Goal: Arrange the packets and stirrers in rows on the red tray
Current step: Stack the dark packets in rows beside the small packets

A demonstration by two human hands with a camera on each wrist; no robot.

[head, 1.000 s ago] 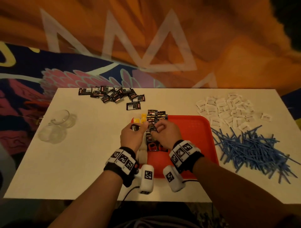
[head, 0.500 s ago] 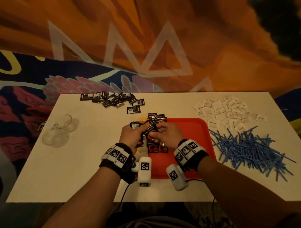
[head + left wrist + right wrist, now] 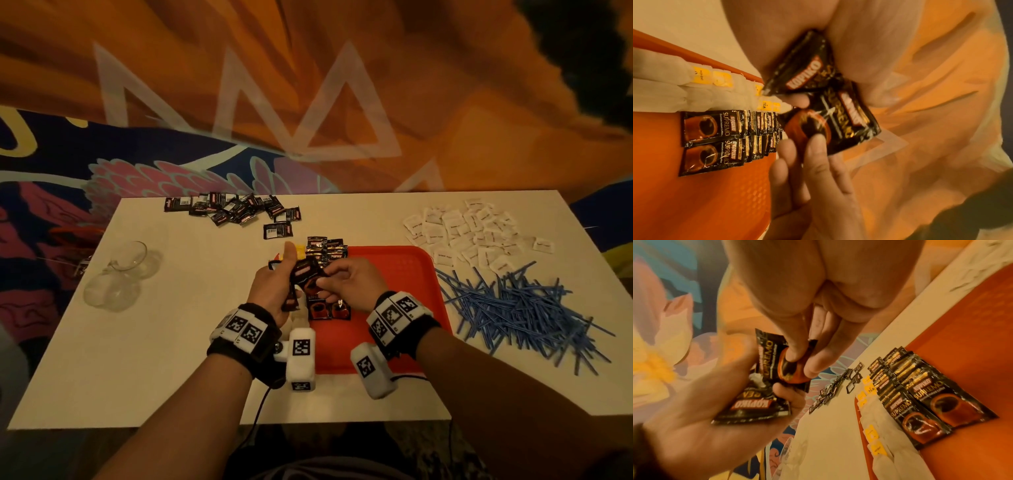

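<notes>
A black coffee packet (image 3: 785, 365) is pinched by the right hand (image 3: 349, 284) above the red tray (image 3: 404, 274); the left hand (image 3: 274, 291) grips more packets (image 3: 803, 71). Rows (image 3: 719, 134) lie beneath; open tray extends rightward toward the stirrers (image 3: 513, 308).

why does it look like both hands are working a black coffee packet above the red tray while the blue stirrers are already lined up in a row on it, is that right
Not quite. The head view shows the blue stirrers in a loose pile on the table, to the right of the red tray, not lined up on it. The rest holds: the left hand and right hand both hold a black coffee packet above it.
</notes>
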